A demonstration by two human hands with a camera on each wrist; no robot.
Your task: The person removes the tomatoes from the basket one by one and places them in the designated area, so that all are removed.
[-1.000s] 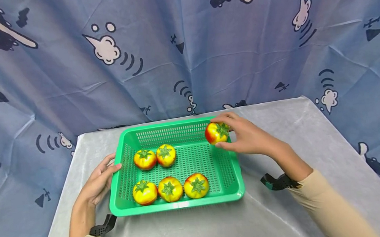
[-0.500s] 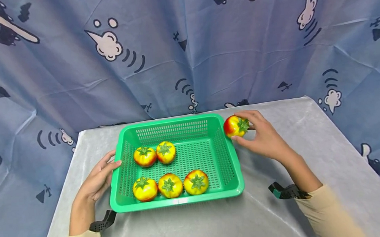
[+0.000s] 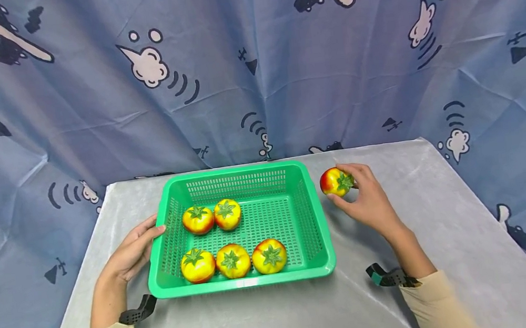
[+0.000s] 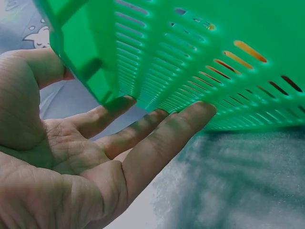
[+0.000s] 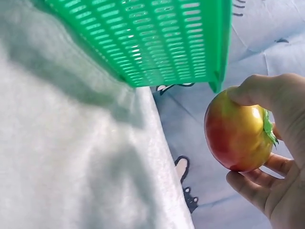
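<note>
In the head view, my right hand holds a red-and-yellow tomato with a green leafy top, just outside the right wall of a green plastic basket. The right wrist view shows thumb and fingertips around this tomato, apart from the basket. My left hand grips the basket's left side, thumb at the rim. From the left wrist camera, its fingers reach along the outside of the slotted wall. Inside the basket lie two tomatoes at the back left and three tomatoes along the front.
A silvery-grey cloth covers the table beneath the basket. Behind it hangs a blue curtain printed with planes and clouds. Each wrist wears a black strap; the right strap sits just above the sleeve's cuff.
My right hand has carried the tomato from over the basket's back right corner, across the rim, to the right outside it. The left hand keeps its hold on the basket.
</note>
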